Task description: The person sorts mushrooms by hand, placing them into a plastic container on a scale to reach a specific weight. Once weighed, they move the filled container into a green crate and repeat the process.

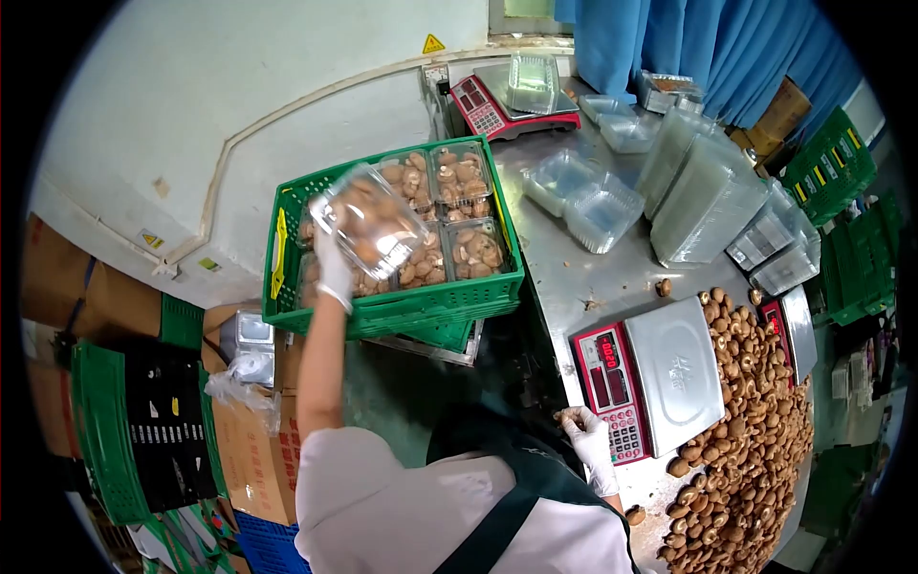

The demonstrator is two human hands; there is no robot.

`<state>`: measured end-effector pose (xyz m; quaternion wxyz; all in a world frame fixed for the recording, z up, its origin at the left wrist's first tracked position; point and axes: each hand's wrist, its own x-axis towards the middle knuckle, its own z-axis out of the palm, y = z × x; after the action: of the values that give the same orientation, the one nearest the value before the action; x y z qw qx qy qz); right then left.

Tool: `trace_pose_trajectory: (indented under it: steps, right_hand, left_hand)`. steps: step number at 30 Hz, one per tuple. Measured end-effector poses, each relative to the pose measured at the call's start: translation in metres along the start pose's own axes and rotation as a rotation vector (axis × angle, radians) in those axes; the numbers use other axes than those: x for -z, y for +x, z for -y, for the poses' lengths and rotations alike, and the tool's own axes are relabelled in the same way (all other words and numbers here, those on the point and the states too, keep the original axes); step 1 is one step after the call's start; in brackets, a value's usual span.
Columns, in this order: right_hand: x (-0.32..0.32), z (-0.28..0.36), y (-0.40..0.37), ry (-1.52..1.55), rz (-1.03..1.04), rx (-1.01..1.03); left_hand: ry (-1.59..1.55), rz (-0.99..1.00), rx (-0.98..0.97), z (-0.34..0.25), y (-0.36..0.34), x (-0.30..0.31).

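Note:
My left hand, in a white glove, grips a see-through plastic box of mushrooms. The box is tilted and slightly blurred above the green crate. Inside that crate stand several similar mushroom boxes. My right hand, also gloved, is by the keypad of a red scale. Its fingers are curled round a small brown mushroom, partly hidden. The scale's metal plate bears nothing, and its display is lit.
Loose mushrooms lie heaped on the steel table, right of the scale. Stacked plastic boxes and a second scale stand farther back. A cardboard carton and another green crate are at left.

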<state>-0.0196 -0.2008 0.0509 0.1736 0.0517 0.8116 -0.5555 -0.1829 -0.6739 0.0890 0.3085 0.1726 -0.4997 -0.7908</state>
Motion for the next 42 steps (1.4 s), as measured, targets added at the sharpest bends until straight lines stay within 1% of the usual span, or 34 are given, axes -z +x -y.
trace_pose_trajectory:
  steps: [1, 2, 3, 4, 5, 6, 7, 8, 9, 10, 11, 13, 14, 15, 17, 18, 19, 20, 21, 22, 23, 24, 25, 27, 29, 30, 31, 34, 37, 38, 39, 41, 42]
  right_hand:
    - [-0.003, 0.001, -0.001, 0.03, 0.004, -0.035]
    - [-0.007, -0.022, 0.002, 0.112, 0.021, -0.081]
    - [-0.009, -0.015, 0.002, 0.113, 0.016, -0.088]
    - [-0.009, -0.003, -0.001, 0.046, 0.004, -0.074]
    - [-0.01, 0.006, -0.002, -0.021, -0.003, -0.059]
    - [-0.011, 0.007, -0.002, -0.07, -0.019, -0.054]
    - [-0.013, 0.001, -0.001, -0.069, -0.018, -0.054]
    - [-0.014, -0.01, -0.001, -0.042, -0.038, -0.044]
    - [-0.015, -0.015, 0.0, -0.014, -0.062, -0.035]
    - [-0.014, -0.01, -0.001, -0.05, -0.069, -0.051]
    - [-0.014, -0.01, -0.001, -0.047, -0.078, -0.059]
    - [-0.012, -0.009, -0.004, 0.023, -0.074, -0.152]
    - [-0.01, -0.005, -0.006, 0.008, -0.074, -0.173]
    - [-0.01, -0.007, -0.006, 0.031, -0.079, -0.176]
    - [-0.012, -0.018, -0.006, 0.087, -0.092, -0.183]
    - [-0.012, -0.021, -0.005, 0.058, -0.087, -0.21]
    - [-0.015, -0.026, -0.005, 0.065, -0.103, -0.181]
    - [-0.016, -0.033, -0.004, 0.094, -0.099, -0.193]
    - [-0.017, -0.039, -0.004, 0.121, -0.094, -0.204]
    - [-0.018, -0.042, -0.004, 0.124, -0.1, -0.208]
    - [-0.019, -0.044, -0.004, 0.129, -0.109, -0.204]
    - [-0.019, -0.044, -0.003, 0.134, -0.118, -0.199]
    - [-0.019, -0.043, -0.003, 0.136, -0.121, -0.202]
    - [-0.019, -0.041, -0.005, 0.073, -0.103, -0.169]
    - [-0.02, -0.037, -0.007, 0.07, -0.106, -0.167]
    - [-0.02, -0.03, -0.009, 0.04, -0.102, -0.158]
    - [-0.019, -0.026, -0.011, 0.012, -0.097, -0.152]
    - [-0.023, -0.037, -0.015, 0.01, -0.097, -0.194]
    - [-0.03, -0.04, -0.019, 0.052, -0.086, -0.244]
    - [-0.031, -0.037, -0.019, 0.054, -0.07, -0.273]
    - [-0.031, -0.03, -0.018, 0.055, -0.054, -0.298]
    - [-0.03, -0.02, -0.015, 0.026, -0.057, -0.267]
    - [-0.029, -0.019, -0.014, 0.036, -0.052, -0.282]
  left_hand:
    - [0.064, 0.034, 0.0, -0.014, 0.031, 0.01]
    - [0.154, 0.05, -0.011, -0.02, 0.058, 0.017]
    - [0.242, 0.067, -0.023, -0.026, 0.086, 0.024]
    - [0.648, -0.024, -0.2, 0.007, 0.142, 0.059]
    - [1.053, -0.121, -0.383, 0.043, 0.183, 0.091]
    - [1.146, -0.049, -0.11, 0.026, 0.159, 0.064]
    - [0.983, 0.26, 0.161, 0.034, 0.165, 0.067]
    - [1.334, 0.12, 0.19, 0.052, 0.165, 0.064]
    - [1.678, -0.03, 0.214, 0.055, 0.143, 0.038]
    - [1.768, -0.012, 0.186, 0.064, 0.143, 0.036]
    - [1.771, 0.002, 0.184, 0.068, 0.144, 0.035]
    - [1.71, -0.007, 0.154, 0.068, 0.142, 0.03]
    - [1.665, -0.015, 0.071, 0.075, 0.145, 0.034]
    - [1.672, -0.006, 0.07, 0.078, 0.143, 0.032]
    - [1.518, -0.012, -0.064, 0.084, 0.138, 0.025]
    - [1.309, 0.018, -0.333, 0.103, 0.144, 0.031]
    - [1.252, -0.01, -0.526, 0.088, 0.111, -0.004]
    - [1.126, 0.021, -0.534, 0.087, 0.091, -0.025]
    - [0.982, 0.03, -0.42, 0.096, 0.074, -0.04]
    - [0.803, 0.087, -0.08, 0.116, 0.069, -0.044]
    - [0.476, 0.172, 0.38, 0.136, 0.064, -0.046]
    - [0.473, 0.18, 0.607, 0.129, 0.045, -0.07]
    - [0.382, 0.144, 0.752, 0.143, 0.045, -0.079]
    - [0.131, 0.078, 0.779, 0.176, 0.06, -0.081]
    - [-0.085, -0.01, 0.686, 0.197, 0.073, -0.082]
    - [-0.135, -0.099, 0.694, 0.2, 0.074, -0.086]
    - [-0.137, -0.096, 0.699, 0.202, 0.076, -0.089]
    - [-0.083, -0.25, 0.736, 0.196, 0.08, -0.097]
    - [-0.071, -0.193, 0.734, 0.205, 0.095, -0.096]
    - [-0.136, -0.195, 0.769, 0.206, 0.102, -0.095]
    - [-0.133, -0.196, 0.769, 0.204, 0.102, -0.096]
    - [-0.33, -0.203, 0.749, 0.199, 0.104, -0.103]
    - [-0.398, -0.15, 0.728, 0.188, 0.102, -0.106]
